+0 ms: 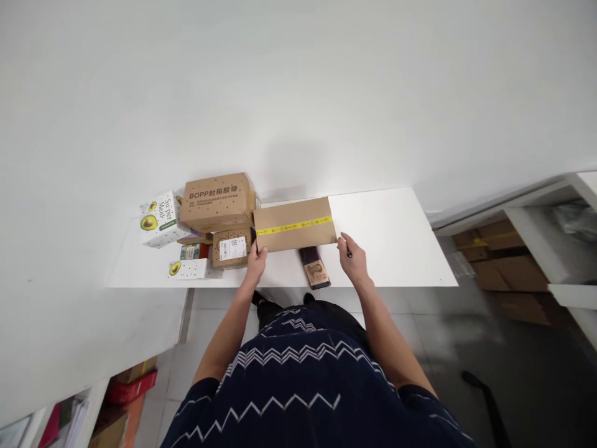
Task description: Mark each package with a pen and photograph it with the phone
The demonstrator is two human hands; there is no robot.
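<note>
A flat brown cardboard box [289,235] with yellow printed tape along it is over the middle of the white table. My left hand [256,262] grips its lower left corner. At its right edge is my right hand [353,258], with fingers curled round a small black object [349,254] that looks like a pen or cutter. Below the box, a dark phone [315,269] with a picture on its back lies near the front edge. To the left stand a brown box with black print [217,202] and a smaller labelled box [226,247].
White avocado-print boxes [161,218] [189,269] stand at the left of the white table [396,242]. A wall rises behind it. Shelving with cartons [508,270] is at the right; more shelves with red items [130,387] are at the lower left.
</note>
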